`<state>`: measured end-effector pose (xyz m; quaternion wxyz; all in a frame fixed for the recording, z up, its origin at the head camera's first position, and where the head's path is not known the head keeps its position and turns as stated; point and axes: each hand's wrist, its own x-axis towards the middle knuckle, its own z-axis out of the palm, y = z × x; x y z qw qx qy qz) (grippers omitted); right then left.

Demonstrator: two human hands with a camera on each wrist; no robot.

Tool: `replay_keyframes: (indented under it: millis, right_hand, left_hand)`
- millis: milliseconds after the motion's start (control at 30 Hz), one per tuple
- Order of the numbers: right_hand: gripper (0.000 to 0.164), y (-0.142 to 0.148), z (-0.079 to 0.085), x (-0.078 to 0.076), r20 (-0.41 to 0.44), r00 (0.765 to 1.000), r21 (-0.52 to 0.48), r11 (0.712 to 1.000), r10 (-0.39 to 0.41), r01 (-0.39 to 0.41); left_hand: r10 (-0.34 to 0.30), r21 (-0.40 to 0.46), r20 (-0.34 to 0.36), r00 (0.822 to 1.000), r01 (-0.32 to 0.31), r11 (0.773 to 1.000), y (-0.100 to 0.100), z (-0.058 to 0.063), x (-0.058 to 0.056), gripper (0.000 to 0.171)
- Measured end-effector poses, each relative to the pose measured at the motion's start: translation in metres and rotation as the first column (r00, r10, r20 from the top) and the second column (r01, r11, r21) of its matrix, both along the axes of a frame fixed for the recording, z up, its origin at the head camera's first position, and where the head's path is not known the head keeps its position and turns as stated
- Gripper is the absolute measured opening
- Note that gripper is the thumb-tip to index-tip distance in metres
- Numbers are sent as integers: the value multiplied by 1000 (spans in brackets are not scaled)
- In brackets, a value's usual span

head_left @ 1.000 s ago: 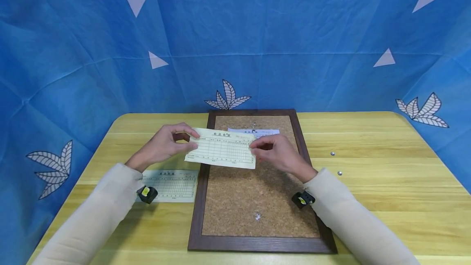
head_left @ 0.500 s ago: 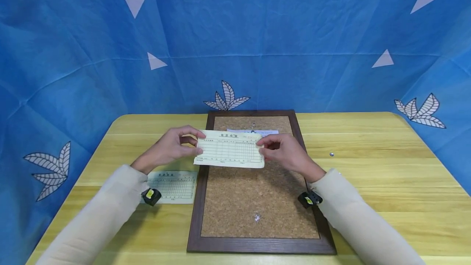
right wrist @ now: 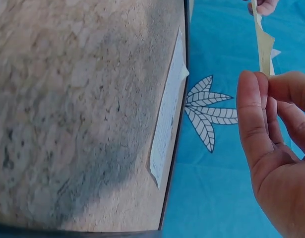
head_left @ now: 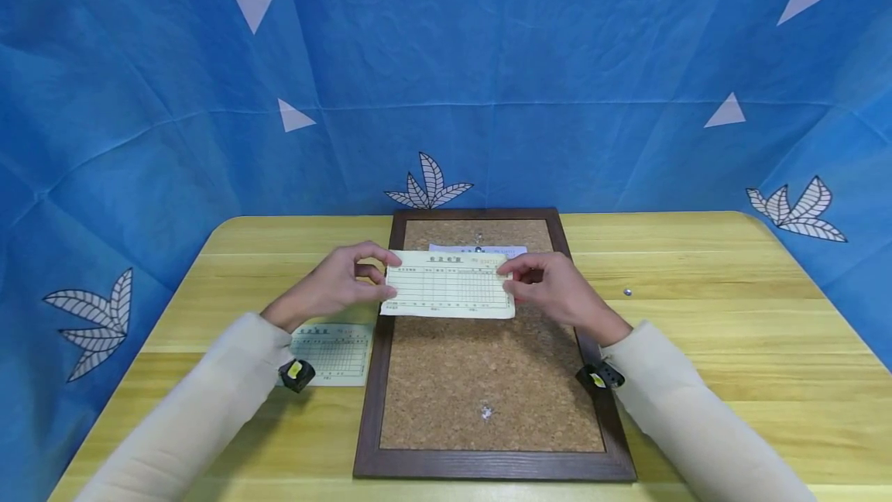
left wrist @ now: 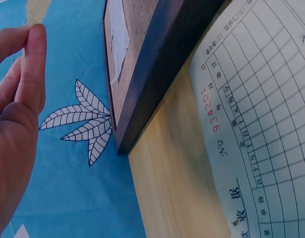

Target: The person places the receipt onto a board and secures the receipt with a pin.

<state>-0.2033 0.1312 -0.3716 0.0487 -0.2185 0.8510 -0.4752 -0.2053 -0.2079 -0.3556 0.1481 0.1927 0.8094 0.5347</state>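
Pinching, with thumb and fingertips of the left hand (head_left: 351,281), the left edge of a pale yellow rectangular paper form (head_left: 446,285) printed with a dark grid; pinching likewise, just as narrowly, the right edge with the right hand (head_left: 554,289). Held nearly level in mid-air over the upper part of a brown cork board (head_left: 488,362) with a dark brown wooden frame (head_left: 495,465), apart from the cork.

Probably very light and thin, limp between supports, quick to bend, crease or tear; dry rather than slippery, by the look of it. Best gripped lightly by the two short edges, under even, gentle tension, with no hard pull, given the ragged edge in the right wrist view.

Just behind, partly hidden by the held form: a white printed paper slip (head_left: 516,250) on the cork, with a small round metal tack (head_left: 478,250) near its top, both in the way of a flat lie at that spot. Down to the left, beside the frame and partly covered by the left sleeve (head_left: 209,386): a pale green printed form (head_left: 334,359) on the light wooden table (head_left: 732,370). Off to the right, well apart: a small silver tack (head_left: 628,292). Beyond: a blue cloth backdrop (head_left: 557,60).
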Motion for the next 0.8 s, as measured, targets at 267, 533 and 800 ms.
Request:
replay_keyframes:
  millis: [267, 533, 800]
  right_hand:
    - [18, 6, 2, 1, -9, 1000, 48, 999, -13, 13]
    - [18, 12, 1, 2, 2, 1000, 73, 997, -12, 12]
    - [17, 20, 0, 3, 2, 1000, 96, 995, -13, 13]
  left_hand:
    - [3, 6, 26, 1000, -3, 1000, 6, -1, 1, 40]
    - [-16, 24, 15, 1000, 16, 1000, 13, -4, 2, 38]
    - [-13, 10, -1, 1000, 13, 1000, 20, -9, 2, 38]
